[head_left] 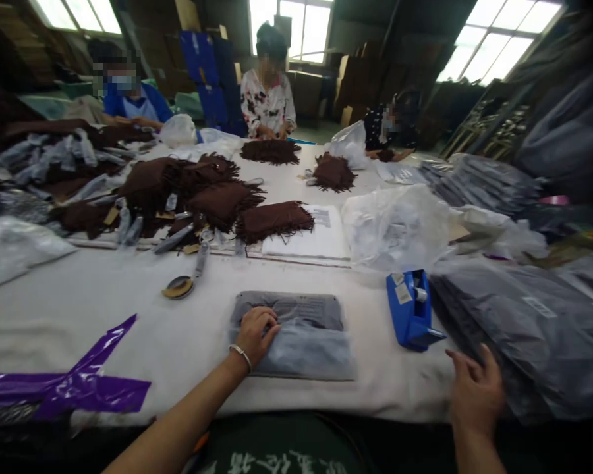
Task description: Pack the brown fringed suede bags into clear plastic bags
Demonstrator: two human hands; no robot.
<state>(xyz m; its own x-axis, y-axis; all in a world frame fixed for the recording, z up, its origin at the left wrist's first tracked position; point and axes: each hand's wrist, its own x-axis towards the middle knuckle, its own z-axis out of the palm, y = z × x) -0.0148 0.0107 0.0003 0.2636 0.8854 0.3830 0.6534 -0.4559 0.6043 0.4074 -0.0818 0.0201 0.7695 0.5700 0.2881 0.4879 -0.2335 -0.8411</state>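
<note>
Pale table [188, 349], windows [499, 39] far. Packet [301, 352] lies flat, near centre; left hand [257, 331] rests on it, fingers loosely together, thumb apart, probably steadying it. Right hand [477, 392], fingers apart, beside bags [543, 336] at right. Dispenser [406, 319] between packet and bags, seemingly for easy reach.

person's own body: dress and ornament

the left hand [257, 332] has a slim, silver-coloured bangle [241, 357] at the wrist, rounded and shiny. the left forearm [180, 418] and the visible part of the right, below the right hand [477, 398], are bare. across the front, a dark green garment [281, 434] bears large white characters [250, 463], cropped at the lower edge and too blurred to read.
</note>
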